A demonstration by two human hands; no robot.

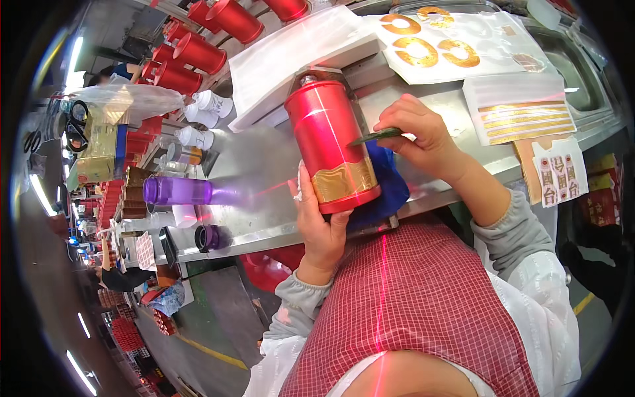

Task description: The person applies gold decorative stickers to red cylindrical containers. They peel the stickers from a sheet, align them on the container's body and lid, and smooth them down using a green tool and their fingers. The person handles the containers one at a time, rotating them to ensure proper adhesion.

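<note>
Item 1: glossy red cylindrical bottle [317, 122] with a short metallic neck and a gold wavy-edged band [344, 182] round its lower part. Position: in front of the person, over the brushed-steel bench [254, 155], lying tilted with its neck away from the body and its base toward it.

Item 2: left hand [321, 228]. State: closed about the base end of the bottle, thumb at the lower rim, fingers along the left side.

Item 3: right hand [420, 135]. State: thumb and fingers pinched together on a dark green, flat, tapering tool [374, 136]. The tool's tip points at the bottle's right side, just above the gold band; whether it touches cannot be told.

Item 4: bright blue cloth [390, 182], beside and partly behind the lower bottle.

Item 5: long white-covered block [291, 69], beyond the bottle's neck.

Item 6: white sheet [370, 28] bearing four gold C-shaped pieces, to the far right of the block.

Item 7: white sheet of narrow gold strips [479, 99], nearer, right of the right hand.

Item 8: translucent purple drinking bottle [177, 191], lying in view to the left; a small round black cup [207, 238] is near it.

Item 9: several red cylindrical vessels [202, 53], grouped at the far left.
</note>
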